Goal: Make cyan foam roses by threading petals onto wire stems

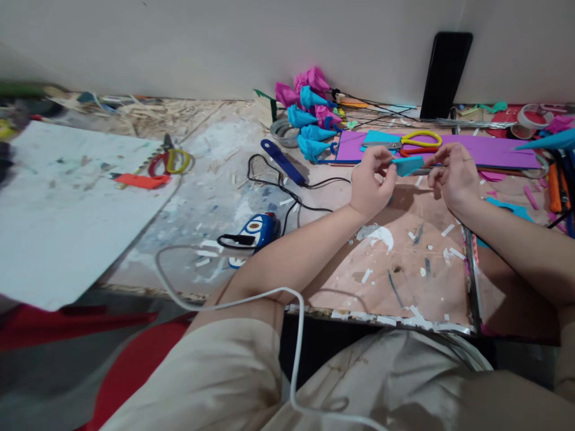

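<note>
Both my hands are raised over the worktable (pixel 404 269) and pinch one small turquoise foam piece (pixel 408 165) between them. My left hand (pixel 372 182) grips its left end with thumb and fingers closed. My right hand (pixel 451 175) holds the right end, fingers curled. Just behind the hands lie yellow-handled scissors (pixel 415 141) on a purple foam sheet (pixel 480 149). A cluster of pink and turquoise foam flowers (pixel 309 114) sits to the left of that sheet.
A blue glue gun (pixel 254 232) with a black cord lies near the front edge. A blue-handled tool (pixel 283 161), red-and-yellow scissors (pixel 169 160), a white sheet (pixel 58 209) at left, a black phone (pixel 444 72) leaning on the wall, tape rolls (pixel 530 117) far right.
</note>
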Available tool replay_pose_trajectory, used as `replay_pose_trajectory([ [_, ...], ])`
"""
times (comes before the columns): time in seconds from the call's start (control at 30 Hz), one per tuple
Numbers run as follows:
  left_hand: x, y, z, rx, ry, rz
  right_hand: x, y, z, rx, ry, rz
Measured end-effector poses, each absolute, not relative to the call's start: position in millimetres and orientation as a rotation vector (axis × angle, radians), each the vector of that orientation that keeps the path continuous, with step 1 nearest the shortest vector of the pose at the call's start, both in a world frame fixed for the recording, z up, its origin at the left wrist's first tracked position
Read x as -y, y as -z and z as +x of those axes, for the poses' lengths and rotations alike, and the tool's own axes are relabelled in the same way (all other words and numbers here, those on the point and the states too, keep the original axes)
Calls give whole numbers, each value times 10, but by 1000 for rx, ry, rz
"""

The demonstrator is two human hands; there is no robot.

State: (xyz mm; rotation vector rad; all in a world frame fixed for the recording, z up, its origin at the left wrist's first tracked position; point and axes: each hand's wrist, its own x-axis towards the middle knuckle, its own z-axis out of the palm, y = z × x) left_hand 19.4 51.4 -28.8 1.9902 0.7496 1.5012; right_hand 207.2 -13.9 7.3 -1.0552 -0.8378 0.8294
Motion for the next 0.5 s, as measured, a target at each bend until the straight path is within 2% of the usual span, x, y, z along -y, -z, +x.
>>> replay_pose_trajectory([
  [0.23,-431,230,160,-709,-1472,2170,343,-167,2021,1091,-942,-1018],
  [0.37,-427,205,146,-734,-1398,2191,442,-221,1965,1143,-995,-1139],
  [0.5,-417,190,131,-729,-1400,2257,424,-207,1959,1179,-929,-1215],
])
